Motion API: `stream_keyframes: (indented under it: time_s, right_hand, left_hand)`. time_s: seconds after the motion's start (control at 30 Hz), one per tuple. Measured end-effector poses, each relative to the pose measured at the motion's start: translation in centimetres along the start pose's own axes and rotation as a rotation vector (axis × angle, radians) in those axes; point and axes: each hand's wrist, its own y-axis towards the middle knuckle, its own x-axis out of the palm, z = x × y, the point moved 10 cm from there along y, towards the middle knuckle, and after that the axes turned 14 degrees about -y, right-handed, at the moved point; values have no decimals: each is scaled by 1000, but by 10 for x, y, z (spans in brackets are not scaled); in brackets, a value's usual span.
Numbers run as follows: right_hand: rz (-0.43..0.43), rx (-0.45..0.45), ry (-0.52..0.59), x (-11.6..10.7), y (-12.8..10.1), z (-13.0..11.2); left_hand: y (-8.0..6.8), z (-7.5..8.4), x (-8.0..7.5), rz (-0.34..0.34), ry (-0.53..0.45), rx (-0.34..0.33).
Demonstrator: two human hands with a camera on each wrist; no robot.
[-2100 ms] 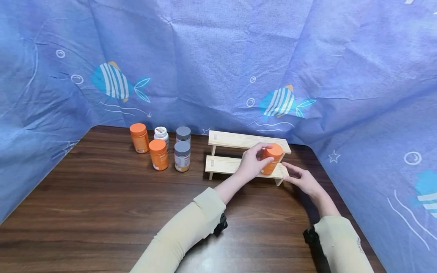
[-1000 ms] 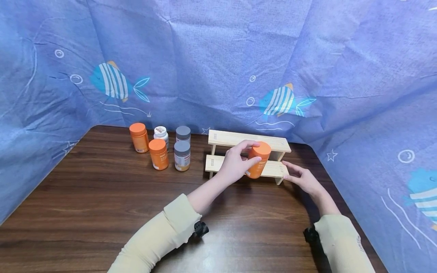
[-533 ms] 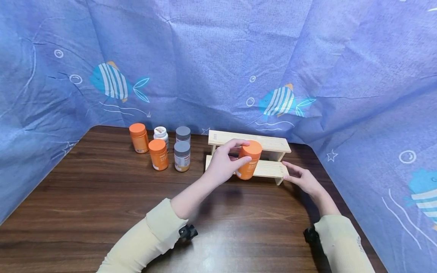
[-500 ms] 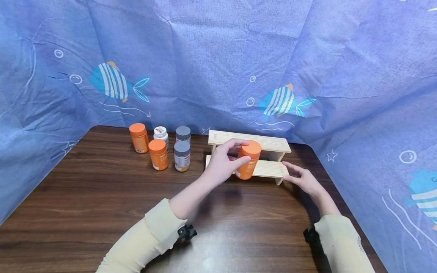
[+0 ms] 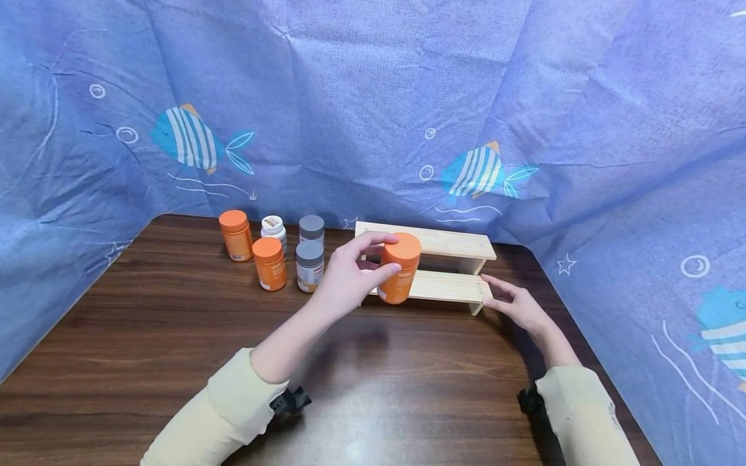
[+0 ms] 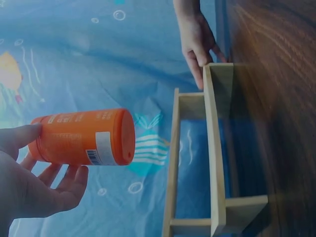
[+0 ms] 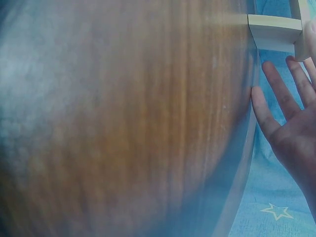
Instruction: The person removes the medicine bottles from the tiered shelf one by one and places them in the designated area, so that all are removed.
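My left hand (image 5: 348, 275) grips an orange bottle (image 5: 401, 268) with an orange lid, thumb on one side and fingers on the other. In the left wrist view the orange bottle (image 6: 81, 137) is well apart from the shelf, its base and white label showing. A pale two-tier wooden shelf (image 5: 449, 287) stands behind it on the table. My right hand (image 5: 519, 309) rests its fingertips at the right end of the lower tier. In the right wrist view that right hand (image 7: 296, 121) has its fingers extended beside the shelf's leg (image 7: 275, 32).
Left of the shelf stand two more orange bottles (image 5: 269, 265), a white bottle (image 5: 274, 232) and two grey-lidded bottles (image 5: 310, 266). They sit on a dark wooden table (image 5: 146, 336). A blue fish-print cloth (image 5: 350, 116) hangs behind and along the sides.
My left hand has carried the orange bottle from over the right end of the shelf's lower tier leftward and forward of the shelf. The right hand has stayed at the shelf's end.
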Motion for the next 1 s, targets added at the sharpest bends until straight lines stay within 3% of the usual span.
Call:
stream_keyframes:
  time_s: [0.7, 1.0]
  right_hand:
    - [-39, 33, 33, 2, 0, 0]
    - [-26, 20, 1, 1, -1, -2]
  left_hand:
    - [-28, 46, -67, 95, -19, 169]
    - [-39, 57, -98, 144, 43, 222]
